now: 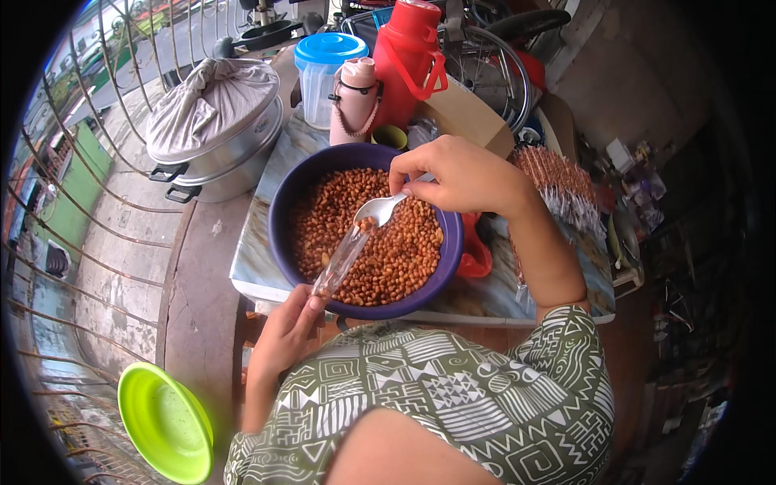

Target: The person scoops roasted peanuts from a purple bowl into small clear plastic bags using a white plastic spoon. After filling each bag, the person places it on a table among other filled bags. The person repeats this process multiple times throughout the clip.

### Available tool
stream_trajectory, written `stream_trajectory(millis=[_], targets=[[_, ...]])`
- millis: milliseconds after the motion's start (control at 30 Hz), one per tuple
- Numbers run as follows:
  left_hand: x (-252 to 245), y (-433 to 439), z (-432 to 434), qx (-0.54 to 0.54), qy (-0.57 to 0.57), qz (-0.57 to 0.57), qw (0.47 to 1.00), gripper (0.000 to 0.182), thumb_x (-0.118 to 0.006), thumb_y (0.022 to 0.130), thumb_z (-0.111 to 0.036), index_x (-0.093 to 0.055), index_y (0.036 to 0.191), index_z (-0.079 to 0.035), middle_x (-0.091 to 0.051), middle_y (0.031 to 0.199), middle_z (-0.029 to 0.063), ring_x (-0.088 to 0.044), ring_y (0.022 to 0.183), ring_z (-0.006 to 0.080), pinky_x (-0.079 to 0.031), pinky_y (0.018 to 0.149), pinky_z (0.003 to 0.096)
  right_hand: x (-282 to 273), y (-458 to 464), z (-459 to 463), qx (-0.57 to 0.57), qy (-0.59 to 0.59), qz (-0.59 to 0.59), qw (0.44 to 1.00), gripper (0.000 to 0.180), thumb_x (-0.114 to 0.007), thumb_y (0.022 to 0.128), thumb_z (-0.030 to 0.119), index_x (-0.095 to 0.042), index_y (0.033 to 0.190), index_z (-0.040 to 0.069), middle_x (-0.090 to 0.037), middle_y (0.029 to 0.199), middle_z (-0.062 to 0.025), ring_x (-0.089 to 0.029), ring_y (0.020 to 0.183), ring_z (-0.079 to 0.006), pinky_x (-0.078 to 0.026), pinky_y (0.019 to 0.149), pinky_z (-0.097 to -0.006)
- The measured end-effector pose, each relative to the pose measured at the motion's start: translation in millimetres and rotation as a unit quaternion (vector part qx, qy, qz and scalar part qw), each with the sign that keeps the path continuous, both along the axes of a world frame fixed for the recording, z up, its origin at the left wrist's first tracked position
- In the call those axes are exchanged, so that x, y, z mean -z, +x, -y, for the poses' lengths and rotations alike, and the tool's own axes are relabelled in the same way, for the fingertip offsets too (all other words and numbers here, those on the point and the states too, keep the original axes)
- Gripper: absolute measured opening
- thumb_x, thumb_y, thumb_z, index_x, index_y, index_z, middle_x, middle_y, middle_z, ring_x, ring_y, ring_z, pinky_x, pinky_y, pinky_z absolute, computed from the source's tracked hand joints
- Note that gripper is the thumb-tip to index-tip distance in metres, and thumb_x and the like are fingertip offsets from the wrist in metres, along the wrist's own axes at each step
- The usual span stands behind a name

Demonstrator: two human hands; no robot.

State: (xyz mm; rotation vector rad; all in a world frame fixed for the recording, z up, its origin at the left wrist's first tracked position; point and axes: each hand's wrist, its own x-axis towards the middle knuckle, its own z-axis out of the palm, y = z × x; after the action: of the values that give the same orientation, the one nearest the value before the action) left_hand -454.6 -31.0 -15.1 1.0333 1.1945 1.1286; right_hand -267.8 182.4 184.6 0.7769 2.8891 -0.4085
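Observation:
A purple basin (451, 254) on the marble-patterned table holds a heap of reddish-brown peanuts (394, 267). My left hand (294, 321), at the basin's near left rim, grips the lower end of a narrow clear plastic bag (345, 260). The bag slants up over the peanuts, with some pieces at its bottom. My right hand (451, 176) reaches over the basin's far right side and holds a white plastic spoon (379, 209) by its handle. A few peanuts lie at the spoon's tip, at the mouth of the bag.
Behind the basin stand a pink bottle (353, 103), a red thermos jug (406, 60) and a blue-lidded container (327, 79). Filled narrow bags (555, 176) are piled at the right. Cloth-covered metal pots (224, 145) stand at the left, a green basin (167, 424) at the lower left.

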Motion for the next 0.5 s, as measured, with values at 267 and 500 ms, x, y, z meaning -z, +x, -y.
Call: stream_trajectory(millis=[267,500], targets=[[0.6,2.1,-3.6,0.000,0.033,-0.042,0.999,0.032,-0.045,0.110,-0.032,-0.060,0.115,-0.004,-0.054,0.081,-0.0036,-0.048,0.070,0.0050,-0.041,0.062,0.0216,-6.5,6.7,-7.0,0.007,-0.036,-0.025,0.999,0.014,-0.067,0.085,0.009,-0.071,0.099,0.006,-0.068,0.078,-0.0092,-0.067,0.076,-0.0220,-0.050,0.072,-0.0345],[-7.5,12.2,1.5,-0.043,0.054,0.024,0.997,0.033,-0.044,0.110,-0.033,-0.057,0.116,-0.003,-0.055,0.083,-0.0020,-0.049,0.072,0.0063,-0.041,0.065,0.0221,17.8,51.6,-29.2,0.098,-0.108,-0.063,0.987,0.015,-0.067,0.089,0.010,-0.073,0.102,0.007,-0.067,0.075,-0.0046,-0.063,0.073,-0.0123,-0.049,0.070,-0.0298]])
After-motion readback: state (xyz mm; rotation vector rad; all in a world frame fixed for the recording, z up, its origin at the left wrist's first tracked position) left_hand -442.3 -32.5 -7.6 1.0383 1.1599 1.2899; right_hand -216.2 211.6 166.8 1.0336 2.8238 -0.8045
